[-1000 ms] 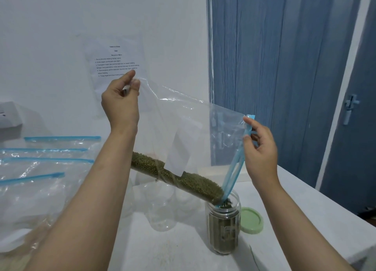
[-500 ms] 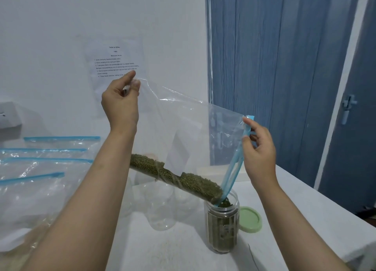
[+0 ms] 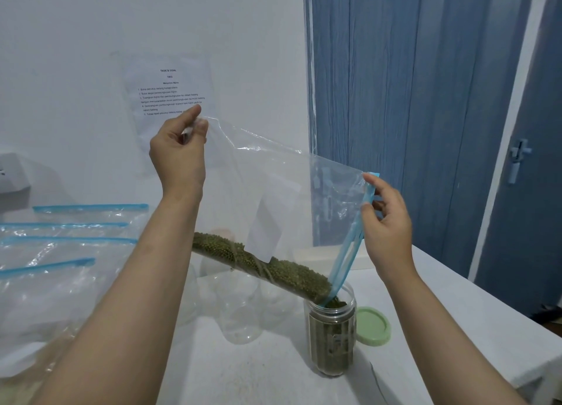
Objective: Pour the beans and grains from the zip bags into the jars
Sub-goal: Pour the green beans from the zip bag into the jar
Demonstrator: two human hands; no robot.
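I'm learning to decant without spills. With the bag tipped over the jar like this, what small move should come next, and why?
Probably lift the left hand a little higher. Green beans lie along the zip bag's lower fold, and the bag's mouth, pinched by the right hand, already sits in the jar.

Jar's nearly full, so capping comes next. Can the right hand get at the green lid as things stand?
Probably not yet: the right hand pinches the zip bag. Freed, its way to the green lid beside the jar looks clear.
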